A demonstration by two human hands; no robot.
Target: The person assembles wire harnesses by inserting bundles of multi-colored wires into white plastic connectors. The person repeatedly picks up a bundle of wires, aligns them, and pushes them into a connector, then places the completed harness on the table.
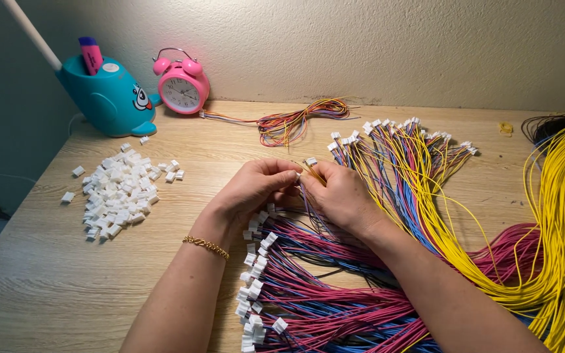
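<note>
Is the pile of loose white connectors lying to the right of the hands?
No, the white connectors lie left of the left hand, near the pink clock.

Bright wires on pale wood

Wires (387, 170) run yellow, blue, pink and purple with white plugs (256, 287); the pile of housings (118, 193) is white. The clock (182, 85) is pink, the holder (109, 95) teal, the bracelet (205, 246) apparently gold, and the tabletop (53, 274) light wood grain.

Matt wood-grain table (47, 274); glossy plastic clock (182, 85) (pink); smooth plastic-coated wires (557, 216).
</note>
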